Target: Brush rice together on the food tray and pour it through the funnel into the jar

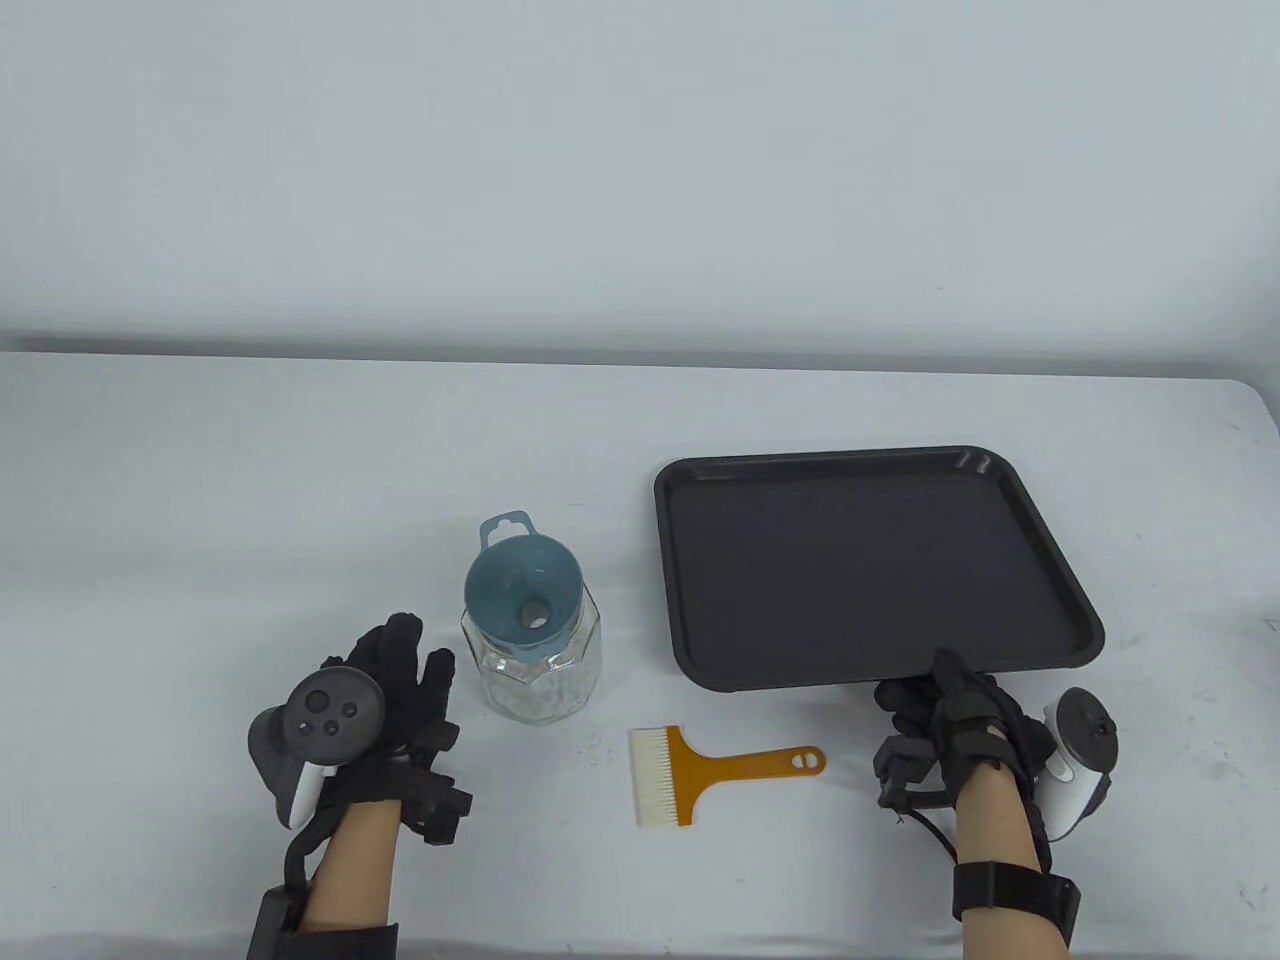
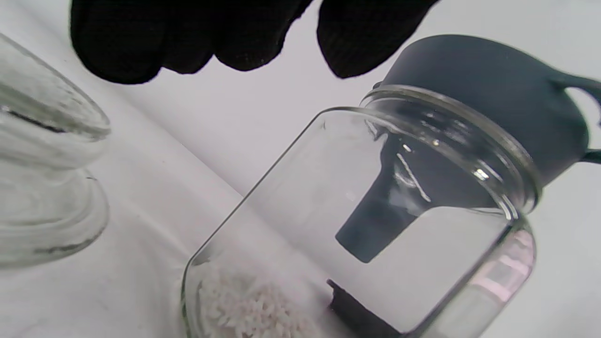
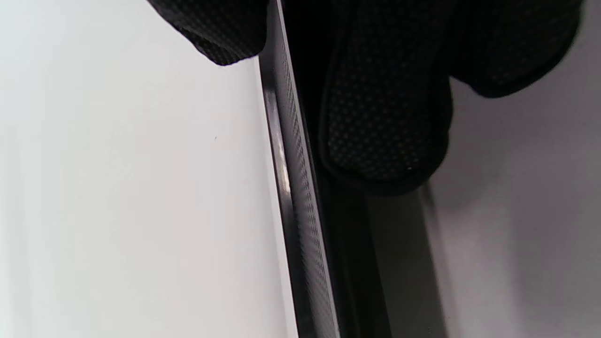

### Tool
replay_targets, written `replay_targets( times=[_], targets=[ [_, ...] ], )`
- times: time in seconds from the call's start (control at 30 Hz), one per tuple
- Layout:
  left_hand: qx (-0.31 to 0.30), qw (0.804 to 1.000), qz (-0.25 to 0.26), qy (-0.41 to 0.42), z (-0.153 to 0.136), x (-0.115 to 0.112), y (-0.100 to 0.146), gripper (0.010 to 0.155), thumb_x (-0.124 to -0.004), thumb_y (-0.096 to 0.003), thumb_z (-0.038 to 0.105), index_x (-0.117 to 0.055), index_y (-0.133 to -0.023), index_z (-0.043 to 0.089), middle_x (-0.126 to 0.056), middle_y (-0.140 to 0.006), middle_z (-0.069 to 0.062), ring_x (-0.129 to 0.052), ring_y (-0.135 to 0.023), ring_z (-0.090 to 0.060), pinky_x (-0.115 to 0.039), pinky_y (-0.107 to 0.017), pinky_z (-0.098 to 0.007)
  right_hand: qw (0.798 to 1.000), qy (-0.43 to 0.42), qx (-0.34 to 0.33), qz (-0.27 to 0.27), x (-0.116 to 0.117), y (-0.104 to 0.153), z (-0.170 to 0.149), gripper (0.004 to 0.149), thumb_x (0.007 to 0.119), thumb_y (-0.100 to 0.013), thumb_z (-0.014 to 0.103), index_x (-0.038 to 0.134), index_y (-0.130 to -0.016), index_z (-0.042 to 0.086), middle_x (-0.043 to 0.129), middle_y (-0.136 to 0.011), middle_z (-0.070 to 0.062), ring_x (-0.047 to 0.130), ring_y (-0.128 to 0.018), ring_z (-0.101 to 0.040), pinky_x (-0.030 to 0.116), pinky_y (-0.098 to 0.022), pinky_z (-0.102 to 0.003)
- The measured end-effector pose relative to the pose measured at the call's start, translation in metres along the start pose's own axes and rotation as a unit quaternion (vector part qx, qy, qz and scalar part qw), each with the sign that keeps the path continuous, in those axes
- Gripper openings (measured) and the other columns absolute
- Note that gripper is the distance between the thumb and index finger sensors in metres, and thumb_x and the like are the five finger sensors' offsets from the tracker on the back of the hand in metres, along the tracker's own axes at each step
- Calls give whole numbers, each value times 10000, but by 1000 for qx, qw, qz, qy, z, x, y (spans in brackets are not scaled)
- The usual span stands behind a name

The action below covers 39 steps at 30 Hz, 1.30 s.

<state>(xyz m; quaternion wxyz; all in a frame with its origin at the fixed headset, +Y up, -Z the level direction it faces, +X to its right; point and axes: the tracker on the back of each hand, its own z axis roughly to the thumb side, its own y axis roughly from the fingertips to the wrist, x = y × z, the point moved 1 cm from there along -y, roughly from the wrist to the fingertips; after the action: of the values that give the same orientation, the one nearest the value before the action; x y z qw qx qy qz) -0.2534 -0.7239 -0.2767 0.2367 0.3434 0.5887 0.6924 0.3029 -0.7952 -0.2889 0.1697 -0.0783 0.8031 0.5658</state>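
The black food tray [image 1: 860, 570] lies right of centre, and I see no rice on it. My right hand [image 1: 925, 688] grips its near edge, thumb on top of the rim; in the right wrist view the tray edge [image 3: 300, 211] runs between thumb and fingers [image 3: 385, 117]. The glass jar [image 1: 535, 690] stands left of the tray with the blue funnel [image 1: 525, 600] in its mouth. Rice [image 2: 249, 305] lies at the bottom of the jar [image 2: 328, 188]. My left hand [image 1: 405, 670] is open just left of the jar, not touching it. The orange-handled brush [image 1: 700, 765] lies on the table between the hands.
A white cloth covers the table [image 1: 250, 500]; its far edge meets a pale wall. A blurred glass shape [image 2: 42, 164] shows at the left edge of the left wrist view.
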Motion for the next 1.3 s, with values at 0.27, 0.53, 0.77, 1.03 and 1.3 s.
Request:
replay_targets(
  times=[0.27,0.53,0.77,1.03,1.3],
  targets=[
    [3,1000,-5,-4,0,-1,1,679,-663,-549,316,-527,-1046,-126,-555,-971,-481,-670,-760,-694,-261,-600,-839,999,8,35,-1,-8,-3,-8,671,641,-537,275,396,-773,-303,729,-708,-395,1009,-400,-352,697,-388,-578],
    [9,1000,-10,-5,0,-1,2,696,-661,-548,336,-522,-1047,-130,-551,-971,-482,-663,-764,-697,-260,-598,-840,999,22,49,0,-12,-3,-11,696,637,-543,304,400,-783,-305,734,-713,-385,1008,-402,-360,695,-388,-583],
    [9,1000,-16,-4,0,-2,2,698,-660,-549,337,-519,-1049,-129,-548,-972,-484,-660,-765,-700,-259,-598,-840,997,63,45,5,-12,-1,-7,719,636,-544,313,392,-774,-323,741,-708,-378,1010,-397,-358,698,-383,-582],
    [9,1000,-16,2,0,-2,2,699,-659,-549,338,-517,-1049,-130,-546,-974,-481,-660,-765,-698,-259,-599,-838,986,163,4,19,-6,4,11,684,635,-544,333,443,-798,-272,754,-695,-395,1015,-392,-353,703,-378,-579],
    [2,1000,-9,2,0,0,2,697,-658,-550,338,-516,-1051,-126,-533,-982,-479,-650,-774,-699,-257,-600,-839,966,243,-63,65,23,16,28,643,639,-541,355,547,-807,-223,815,-683,-351,1033,-369,-342,720,-368,-570]
  ],
)
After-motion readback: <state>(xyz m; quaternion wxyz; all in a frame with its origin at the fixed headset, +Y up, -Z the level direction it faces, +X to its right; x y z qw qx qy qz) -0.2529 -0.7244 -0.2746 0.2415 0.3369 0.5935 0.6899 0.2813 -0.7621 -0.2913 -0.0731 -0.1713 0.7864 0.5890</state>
